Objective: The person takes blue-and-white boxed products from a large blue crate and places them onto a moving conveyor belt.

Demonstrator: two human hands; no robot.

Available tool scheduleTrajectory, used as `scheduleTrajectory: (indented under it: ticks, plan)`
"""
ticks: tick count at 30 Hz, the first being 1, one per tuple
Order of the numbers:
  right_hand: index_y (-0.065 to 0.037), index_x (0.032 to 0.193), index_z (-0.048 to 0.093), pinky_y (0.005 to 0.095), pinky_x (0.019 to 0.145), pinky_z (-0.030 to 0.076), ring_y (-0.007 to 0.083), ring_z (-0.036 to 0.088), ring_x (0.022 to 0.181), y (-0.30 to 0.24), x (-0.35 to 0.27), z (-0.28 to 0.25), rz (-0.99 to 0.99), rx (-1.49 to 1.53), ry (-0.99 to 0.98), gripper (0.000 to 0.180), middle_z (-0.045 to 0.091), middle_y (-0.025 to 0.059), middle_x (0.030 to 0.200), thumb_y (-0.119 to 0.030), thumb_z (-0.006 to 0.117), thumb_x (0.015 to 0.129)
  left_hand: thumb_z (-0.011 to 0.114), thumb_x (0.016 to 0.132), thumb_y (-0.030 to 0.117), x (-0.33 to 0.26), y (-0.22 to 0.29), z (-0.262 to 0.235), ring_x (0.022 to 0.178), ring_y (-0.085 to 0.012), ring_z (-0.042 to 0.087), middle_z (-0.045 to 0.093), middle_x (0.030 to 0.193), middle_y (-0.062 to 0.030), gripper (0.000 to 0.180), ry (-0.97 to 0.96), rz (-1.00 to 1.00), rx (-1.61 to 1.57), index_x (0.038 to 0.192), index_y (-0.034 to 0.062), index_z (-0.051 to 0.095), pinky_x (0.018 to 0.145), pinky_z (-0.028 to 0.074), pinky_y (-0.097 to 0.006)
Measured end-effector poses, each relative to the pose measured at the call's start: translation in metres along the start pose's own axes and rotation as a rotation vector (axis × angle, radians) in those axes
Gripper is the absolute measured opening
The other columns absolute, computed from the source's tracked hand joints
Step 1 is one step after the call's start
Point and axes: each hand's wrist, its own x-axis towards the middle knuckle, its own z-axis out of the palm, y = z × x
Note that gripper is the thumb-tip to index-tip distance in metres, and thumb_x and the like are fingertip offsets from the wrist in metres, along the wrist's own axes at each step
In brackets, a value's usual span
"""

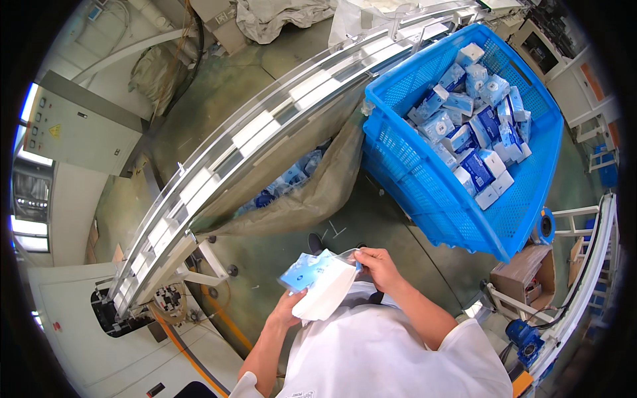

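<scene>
In front of a white shirt [391,351], the left hand [288,309] holds a white paper stack [328,292] with blue wrapper [306,269]; the right hand [377,265] pinches what looks like clear film [348,255].

The left hand [289,306] gripped with its thumb uppermost; the right hand [375,264] pinched, slightly farther forward. Behind both hands, the bare forearms [422,312] slanted inward.

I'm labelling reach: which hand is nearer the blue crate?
Right: in view, the right hand is below the left side of the blue crate; the left hand is lower and farther left.
</scene>
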Motion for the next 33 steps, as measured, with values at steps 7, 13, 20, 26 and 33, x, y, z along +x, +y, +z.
scheduleTrajectory:
  ticks: [7,13,20,26,33]
  plan:
    - [-0.002,0.103,0.068,0.0313,0.083,0.048,0.0136,0.062,0.090,0.033,0.071,0.028,0.275,-0.425,-0.358,0.027,0.067,0.0072,0.098,-0.024,0.057,0.093,0.081,0.067,0.020,0.026,0.058,0.020,0.115,-0.0240,0.053,0.055,0.124,-0.0133,0.076,-0.140,-0.101,0.375,0.132,0.0012,0.046,0.099,0.041,-0.035]
    - [-0.007,0.141,0.038,0.0388,0.099,0.043,0.0269,0.055,0.116,-0.043,0.113,0.046,0.473,0.614,-0.344,0.079,0.056,0.0124,0.127,-0.067,0.036,0.090,0.081,0.071,0.020,0.071,0.189,0.065,0.103,-0.0213,0.058,0.062,0.107,-0.0081,0.048,-0.431,0.433,1.042,0.110,0.0037,0.059,0.091,0.045,-0.039]
    - [-0.009,0.150,0.011,0.0410,0.109,0.029,0.0289,0.038,0.129,-0.112,0.129,0.066,-0.060,-0.186,-0.126,0.099,0.036,0.0183,0.139,-0.029,0.075,0.078,0.078,0.072,0.028,0.132,0.280,0.030,0.094,-0.0266,0.059,0.063,0.100,-0.0071,0.030,-0.404,0.583,1.417,0.092,0.0105,0.064,0.082,0.047,-0.039]
    - [-0.012,0.147,0.020,0.0385,0.091,0.048,0.0272,0.056,0.108,-0.105,0.154,0.070,0.005,-0.262,0.248,0.097,0.050,0.0185,0.123,-0.005,0.078,0.070,0.074,0.077,0.035,0.202,0.293,0.007,0.109,-0.0248,0.056,0.060,0.116,-0.0098,0.058,-0.577,0.536,1.432,0.124,0.0079,0.055,0.095,0.045,-0.037]
    - [-0.005,0.146,0.018,0.0397,0.087,0.051,0.0298,0.057,0.107,-0.074,0.138,0.032,0.021,-0.176,0.686,0.098,0.051,0.0238,0.121,-0.003,0.077,0.067,0.053,0.090,0.011,0.392,0.187,-0.143,0.116,-0.0273,0.054,0.060,0.122,-0.0136,0.028,-0.033,0.583,1.609,0.117,0.0037,0.058,0.099,0.042,-0.041]
